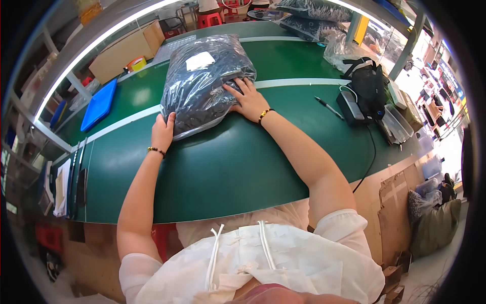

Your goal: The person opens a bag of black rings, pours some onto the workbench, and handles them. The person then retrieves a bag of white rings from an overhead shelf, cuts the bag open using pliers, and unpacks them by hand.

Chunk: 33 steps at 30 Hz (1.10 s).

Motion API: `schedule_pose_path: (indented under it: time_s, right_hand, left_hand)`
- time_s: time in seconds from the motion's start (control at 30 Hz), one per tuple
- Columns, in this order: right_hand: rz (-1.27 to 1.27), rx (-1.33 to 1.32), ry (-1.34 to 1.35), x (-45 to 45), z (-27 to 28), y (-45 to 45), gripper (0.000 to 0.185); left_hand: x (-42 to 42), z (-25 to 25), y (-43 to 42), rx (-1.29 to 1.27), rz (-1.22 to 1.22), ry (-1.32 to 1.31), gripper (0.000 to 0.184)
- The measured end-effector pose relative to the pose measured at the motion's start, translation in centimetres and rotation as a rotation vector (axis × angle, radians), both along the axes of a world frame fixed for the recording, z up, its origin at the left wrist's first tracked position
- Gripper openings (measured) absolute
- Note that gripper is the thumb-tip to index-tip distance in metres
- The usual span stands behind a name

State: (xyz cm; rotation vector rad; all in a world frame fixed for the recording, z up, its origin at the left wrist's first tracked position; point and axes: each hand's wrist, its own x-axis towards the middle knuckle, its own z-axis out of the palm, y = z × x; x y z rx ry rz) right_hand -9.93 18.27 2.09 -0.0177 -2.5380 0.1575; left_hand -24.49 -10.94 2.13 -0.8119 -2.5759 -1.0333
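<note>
A large clear plastic bag (202, 96) packed with dark items lies on the green table, a white label (200, 61) on its upper face. What the dark items are, I cannot make out through the shiny film. My left hand (163, 133) grips the bag's near left corner, thumb on top and the other fingers partly hidden. On the bag's right side rests my right hand (249, 103), its fingers spread over the plastic.
A blue tray (99, 104) sits at the left, near yellow tape (137, 64). To the right are a pen (329, 108), a black box (352, 107) with a cable, a black bag (368, 83) and a clear plastic container (399, 123). Filled bags (314, 28) are stacked at the back.
</note>
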Motion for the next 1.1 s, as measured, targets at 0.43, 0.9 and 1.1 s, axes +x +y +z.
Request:
schedule_pose_path:
  time_s: [0.43, 0.9, 1.1]
  right_hand:
    - [-0.111, 0.101, -0.014, 5.0, 1.5, 2.0, 0.04]
    - [-0.308, 0.161, -0.084, 2.2, 0.6, 2.5, 0.035]
    - [-0.357, 0.162, -0.478, 6.3, 6.2, -0.5, 0.024]
  left_hand:
    - [-2.4, -1.8, 8.0, -0.233, 0.158, 0.191, 0.065]
    - [-10.7, -0.1, 7.2, -0.371, -0.124, -0.033, 0.066]
    - [-3.9, 4.5, -1.3, -0.447, -0.18, -0.047, 0.042]
